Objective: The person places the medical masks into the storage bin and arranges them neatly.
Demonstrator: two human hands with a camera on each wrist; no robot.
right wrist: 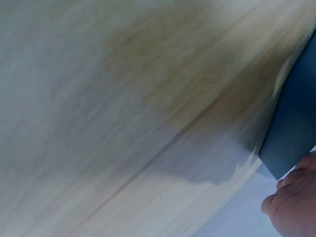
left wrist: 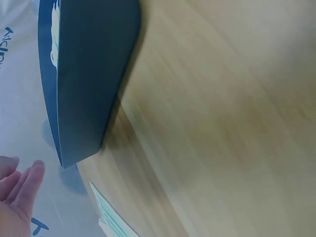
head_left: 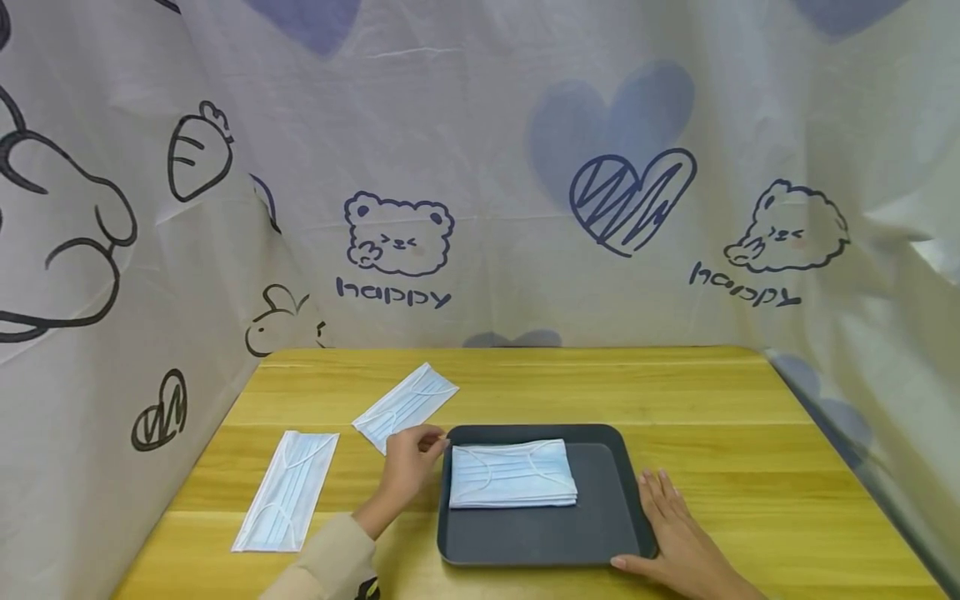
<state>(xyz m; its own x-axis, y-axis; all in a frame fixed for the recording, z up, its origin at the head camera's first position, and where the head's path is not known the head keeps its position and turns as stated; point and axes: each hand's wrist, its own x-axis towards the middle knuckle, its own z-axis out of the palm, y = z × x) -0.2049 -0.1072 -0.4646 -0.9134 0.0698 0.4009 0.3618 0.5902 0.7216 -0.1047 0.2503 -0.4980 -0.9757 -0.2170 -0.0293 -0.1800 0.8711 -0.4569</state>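
A dark grey tray [head_left: 517, 537] sits on the table in front of me. In its left and upper part lies a neat stack of light blue face masks [head_left: 513, 475], ear loops on top. My left hand [head_left: 408, 460] is beside the tray's far left corner, fingertips right at the rim and nothing held; its loosely bent fingers [left wrist: 30, 190] show in the left wrist view. Against the tray's right side rests my right hand [head_left: 678, 533], fingers extended along the outer wall and thumb at the near right corner. Part of it [right wrist: 298, 202] appears in the right wrist view.
Two single face masks lie left of the tray: one mask [head_left: 287, 492] near the table's left side, another mask [head_left: 405, 407] slanted beyond my left hand. The wooden table [head_left: 765, 450] ends at printed white curtains [head_left: 495, 275] behind and at both sides.
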